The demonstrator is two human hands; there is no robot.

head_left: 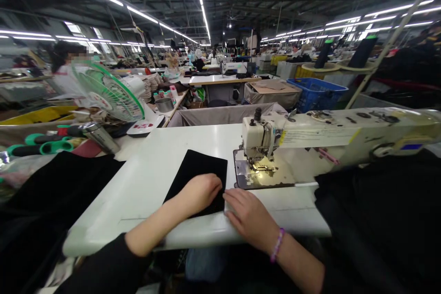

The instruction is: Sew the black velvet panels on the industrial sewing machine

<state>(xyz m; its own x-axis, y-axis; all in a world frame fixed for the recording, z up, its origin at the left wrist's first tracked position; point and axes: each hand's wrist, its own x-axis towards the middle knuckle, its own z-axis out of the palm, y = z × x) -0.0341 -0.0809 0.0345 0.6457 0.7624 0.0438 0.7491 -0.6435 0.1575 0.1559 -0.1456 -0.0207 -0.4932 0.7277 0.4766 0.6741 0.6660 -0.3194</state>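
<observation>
A piece of black fabric (pixel 196 167) lies flat on the white sewing table, left of the sewing machine's needle plate. My left hand (pixel 203 191) rests on its right part, fingers curled in and closed on the cloth near the edge. Just to the right, my right hand (pixel 245 211) lies on the table with its fingertips at the fabric's right edge. Its fingers point left and its thumb is apart from them. The sewing machine (pixel 260 140) stands beyond my right hand, its lamp lighting the metal plate (pixel 279 177). No cloth shows under the needle.
Dark cloth is heaped at left (pixel 69 183) and right (pixel 379 202) of the white table (pixel 138 183). A steel flask (pixel 99 137), thread cones (pixel 57 147) and a green-rimmed fan (pixel 110 92) stand at left. Behind the machine is a blue basket (pixel 317 94). A person (pixel 65 78) sits far left.
</observation>
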